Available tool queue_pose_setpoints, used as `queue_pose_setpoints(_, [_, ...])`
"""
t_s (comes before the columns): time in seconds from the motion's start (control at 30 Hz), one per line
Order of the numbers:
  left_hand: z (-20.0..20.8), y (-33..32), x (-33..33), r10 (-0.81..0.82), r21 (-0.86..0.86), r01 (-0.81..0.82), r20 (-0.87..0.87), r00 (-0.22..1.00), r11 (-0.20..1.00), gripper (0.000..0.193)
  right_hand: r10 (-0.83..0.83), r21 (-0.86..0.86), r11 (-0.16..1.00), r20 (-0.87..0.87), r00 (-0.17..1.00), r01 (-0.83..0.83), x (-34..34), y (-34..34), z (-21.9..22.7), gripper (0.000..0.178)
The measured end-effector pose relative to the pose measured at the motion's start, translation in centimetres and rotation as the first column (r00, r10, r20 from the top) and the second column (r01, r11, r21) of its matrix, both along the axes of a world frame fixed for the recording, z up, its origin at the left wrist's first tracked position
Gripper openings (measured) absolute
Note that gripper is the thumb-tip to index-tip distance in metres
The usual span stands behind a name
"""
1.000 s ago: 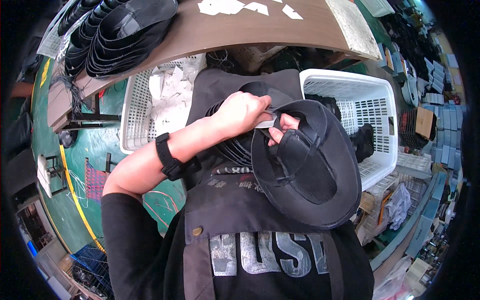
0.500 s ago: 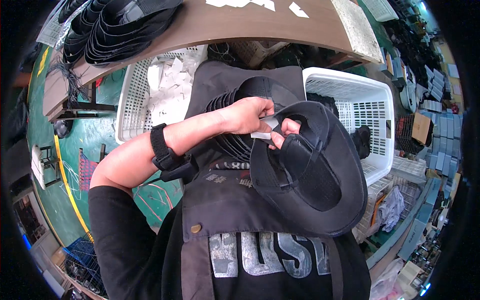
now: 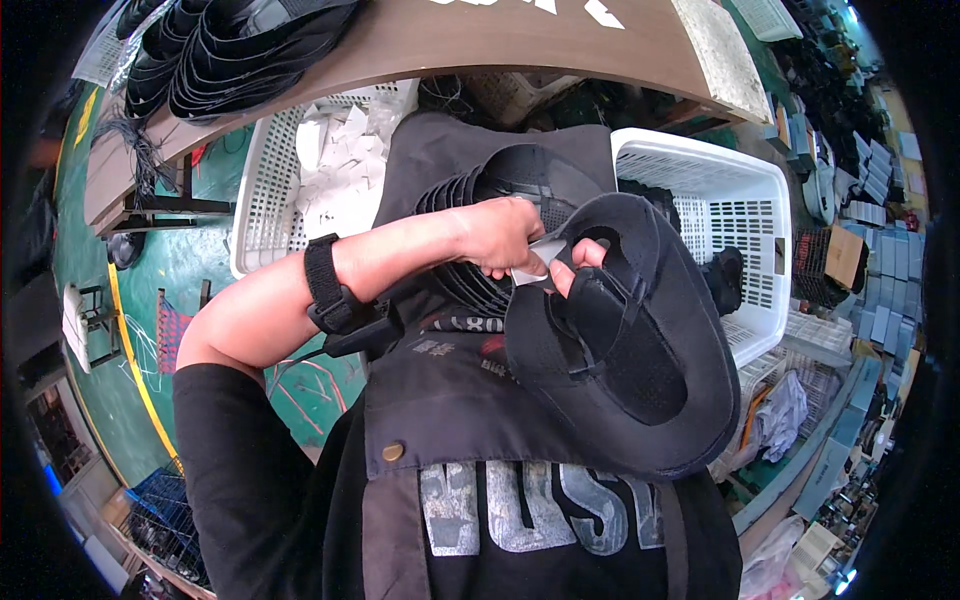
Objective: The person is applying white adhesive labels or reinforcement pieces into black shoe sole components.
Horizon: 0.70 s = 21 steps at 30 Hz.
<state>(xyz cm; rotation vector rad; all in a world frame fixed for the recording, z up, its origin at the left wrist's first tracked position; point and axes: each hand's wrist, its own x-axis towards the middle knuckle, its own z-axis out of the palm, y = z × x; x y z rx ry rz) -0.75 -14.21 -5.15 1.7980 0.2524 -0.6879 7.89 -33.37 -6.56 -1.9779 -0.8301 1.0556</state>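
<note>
Over my lap is a black shoe upper (image 3: pixel 690 330) with an oval opening and a broad curved edge. My right hand (image 3: pixel 582 266) grips it at the near-left end of the opening; only its fingers show, the rest being hidden behind the upper. My left hand (image 3: pixel 505 238) reaches across from the left with bent fingers closed on a small white paper piece (image 3: pixel 529 268) at the upper's edge, beside the right fingertips. Beneath the left hand, a nested stack of black uppers (image 3: pixel 525 165) rests on my dark apron (image 3: pixel 450 390).
A white basket (image 3: pixel 255 200) with many white paper scraps stands left of my lap. Another white basket (image 3: pixel 765 190), holding black pieces, stands at right. Ahead is a brown table (image 3: pixel 480 45) with stacked black uppers (image 3: pixel 240 60) and loose scraps.
My left hand has turned, its fingers now curling downward over the white paper piece. The upper and my right fingers have shifted slightly right.
</note>
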Motion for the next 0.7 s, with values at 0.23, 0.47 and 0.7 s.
queue_pose_setpoints(0.23, [-0.5, -2.6, -0.1, -0.167, 0.514, -0.018, 0.313, 0.935, 0.858, 0.024, -0.093, -0.124, 0.988, 0.008, 0.996, 0.093, -1.0, 0.6, 0.2, 0.013])
queue_pose_setpoints(0.47, [-0.1, 0.4, 0.3, 0.063, -0.101, -0.057, 0.051, 0.997, 0.993, 0.029, -0.159, 0.048, 0.984, -0.181, 0.970, 0.171, 0.6, -1.1, -0.9, 0.018])
queue_pose_setpoints(0.7, [-2.1, -1.4, -0.1, -0.076, 0.434, -0.100, 0.370, 0.926, 0.895, 0.019, -0.098, 0.113, 0.985, -0.241, 0.966, 0.128, -0.4, 0.4, -1.3, 0.025])
